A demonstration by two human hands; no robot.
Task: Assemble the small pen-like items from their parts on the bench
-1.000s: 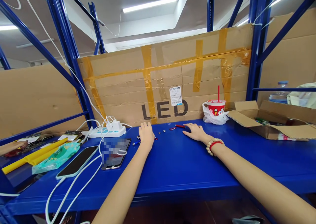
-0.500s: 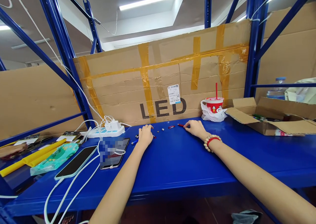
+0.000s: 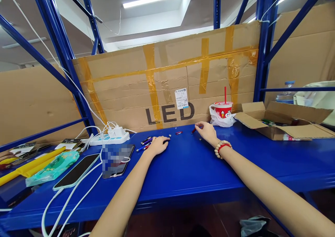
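My right hand (image 3: 207, 132), a beaded bracelet at its wrist, pinches a slim dark-red tube (image 3: 193, 130) between thumb and fingertips, tilted over the table. A small round metal piece (image 3: 200, 139) lies just below those fingers. My left hand (image 3: 158, 145) rests palm down with its fingers reaching forward, the tips close to another small round silver piece (image 3: 170, 135); whether they touch it I cannot tell. Left of that hand lie several slim blue and red metal tubes (image 3: 142, 148), partly hidden by it. Between my hands is a small red and silver part (image 3: 179, 132).
A phone with a pale case (image 3: 77, 171), a second phone (image 3: 123, 169) and white cables lie left, before a power strip (image 3: 95, 139). At the right stand a red cup (image 3: 223, 111) in a plastic bag and an open cardboard box (image 3: 280, 134). Another person's hand shows far left.
My left hand has shifted right, off the slim tubes to the small round piece. The red tube in my right hand is now more tilted, and a round piece shows below that hand.
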